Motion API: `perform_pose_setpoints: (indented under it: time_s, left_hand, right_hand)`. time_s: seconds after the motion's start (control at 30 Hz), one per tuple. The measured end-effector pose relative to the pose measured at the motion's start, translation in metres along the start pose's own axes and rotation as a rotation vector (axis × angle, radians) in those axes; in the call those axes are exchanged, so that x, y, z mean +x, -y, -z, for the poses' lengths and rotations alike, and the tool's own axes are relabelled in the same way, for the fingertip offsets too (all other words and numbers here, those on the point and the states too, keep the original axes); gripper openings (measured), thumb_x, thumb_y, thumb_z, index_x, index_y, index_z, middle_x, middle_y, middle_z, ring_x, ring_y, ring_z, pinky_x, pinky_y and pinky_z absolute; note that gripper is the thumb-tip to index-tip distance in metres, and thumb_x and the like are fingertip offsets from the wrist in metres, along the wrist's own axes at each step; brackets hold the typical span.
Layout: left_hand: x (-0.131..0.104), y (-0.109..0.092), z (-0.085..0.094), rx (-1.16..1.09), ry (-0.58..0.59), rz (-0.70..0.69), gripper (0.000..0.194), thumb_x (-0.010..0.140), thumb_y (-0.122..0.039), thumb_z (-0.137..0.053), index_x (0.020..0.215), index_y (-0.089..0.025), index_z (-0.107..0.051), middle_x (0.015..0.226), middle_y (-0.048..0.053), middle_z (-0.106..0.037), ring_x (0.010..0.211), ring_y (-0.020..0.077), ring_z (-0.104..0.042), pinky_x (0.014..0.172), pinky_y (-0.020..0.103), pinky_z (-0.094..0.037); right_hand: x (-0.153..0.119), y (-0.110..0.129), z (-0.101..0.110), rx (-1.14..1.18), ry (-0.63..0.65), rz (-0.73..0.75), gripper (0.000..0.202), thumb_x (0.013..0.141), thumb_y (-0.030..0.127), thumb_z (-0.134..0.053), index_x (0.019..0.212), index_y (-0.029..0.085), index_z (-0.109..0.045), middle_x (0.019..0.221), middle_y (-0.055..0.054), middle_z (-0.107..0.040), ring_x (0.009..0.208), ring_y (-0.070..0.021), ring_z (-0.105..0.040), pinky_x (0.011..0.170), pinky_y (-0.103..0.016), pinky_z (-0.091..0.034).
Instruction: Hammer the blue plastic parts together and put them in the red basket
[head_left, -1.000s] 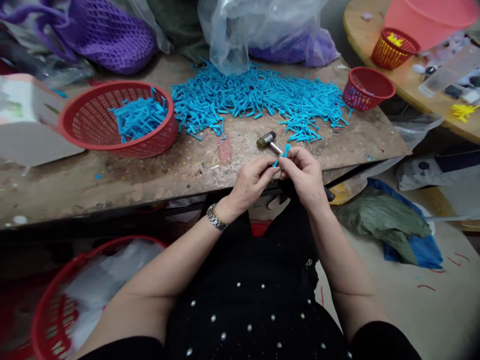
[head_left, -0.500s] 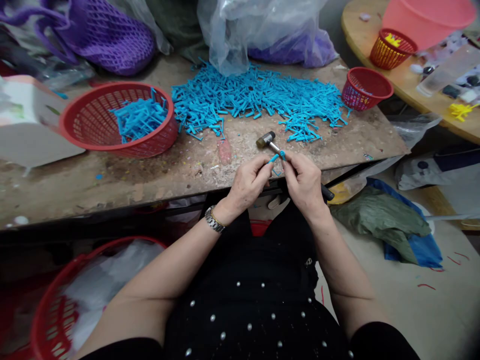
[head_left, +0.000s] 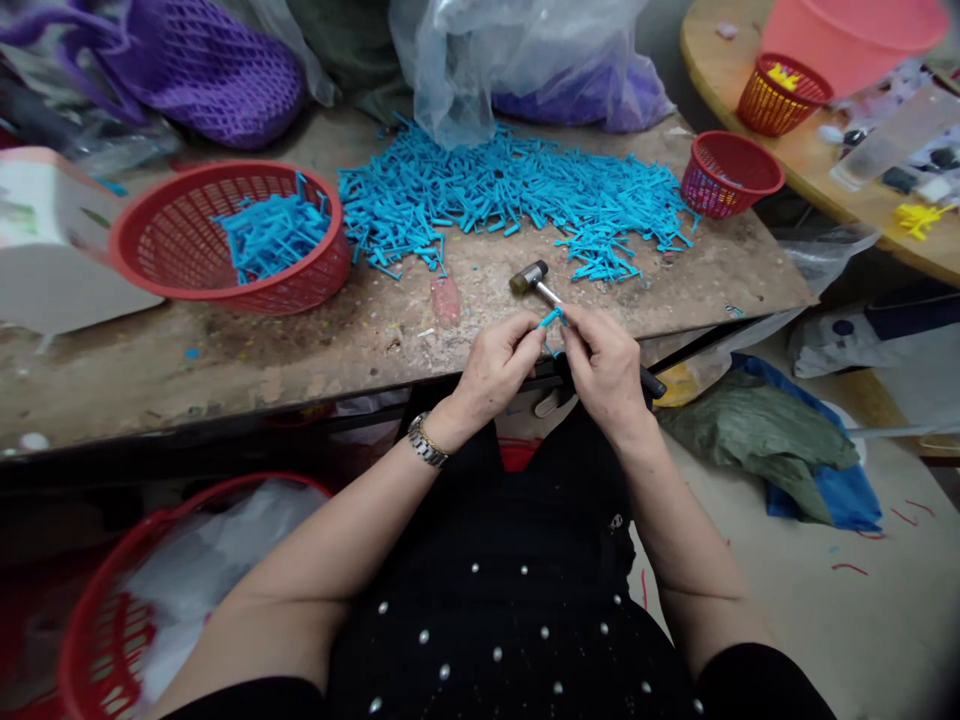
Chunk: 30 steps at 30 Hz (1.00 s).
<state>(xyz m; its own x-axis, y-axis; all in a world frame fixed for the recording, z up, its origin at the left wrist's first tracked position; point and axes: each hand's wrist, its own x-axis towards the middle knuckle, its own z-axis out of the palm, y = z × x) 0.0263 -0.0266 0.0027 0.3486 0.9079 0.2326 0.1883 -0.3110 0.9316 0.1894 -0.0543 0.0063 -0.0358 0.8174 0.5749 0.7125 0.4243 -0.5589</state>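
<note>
My left hand (head_left: 495, 368) is closed, its thumb and finger pinching a small blue plastic piece (head_left: 551, 317) above the bench's front edge. Facing it, my right hand (head_left: 606, 365) pinches the same blue plastic at its other end; whether this is one part or two together I cannot tell. Behind the right hand runs a mallet (head_left: 530, 277) with a two-faced head and metal shaft. Its black grip (head_left: 652, 383) sticks out past the hand, and I cannot see whether the palm holds it. A heap of blue plastic pieces (head_left: 510, 190) lies beyond both hands.
A red basket (head_left: 232, 290) with blue pieces stands at left on the worn bench (head_left: 330, 345), near a white box (head_left: 60, 250). A smaller red basket (head_left: 731, 180) is at right. Plastic bags (head_left: 450, 70) lie behind the heap. A large red basket (head_left: 97, 570) sits below, left.
The blue plastic at my right fingertips has moved left, against the piece in my left fingers. Both hands stay almost in place, and the whole view has shifted slightly.
</note>
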Motion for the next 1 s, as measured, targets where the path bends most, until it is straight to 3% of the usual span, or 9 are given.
perform_pose_setpoints:
  time_s: [1.0]
  left_hand:
    - [0.0009,0.0031,-0.0011,0.028,0.017,0.004,0.024,0.096,-0.028,-0.051,0.073,-0.021,-0.054,0.056,-0.004,-0.054,0.053,0.0109,-0.051,0.056,0.025,-0.040]
  right_hand:
    - [-0.0070,0.0009,0.0005,-0.050,0.036,-0.020,0.029,0.101,0.021,-0.048,0.121,0.021,-0.070,0.101,-0.008,-0.072,0.088,-0.0207,-0.067,0.081,-0.036,-0.055]
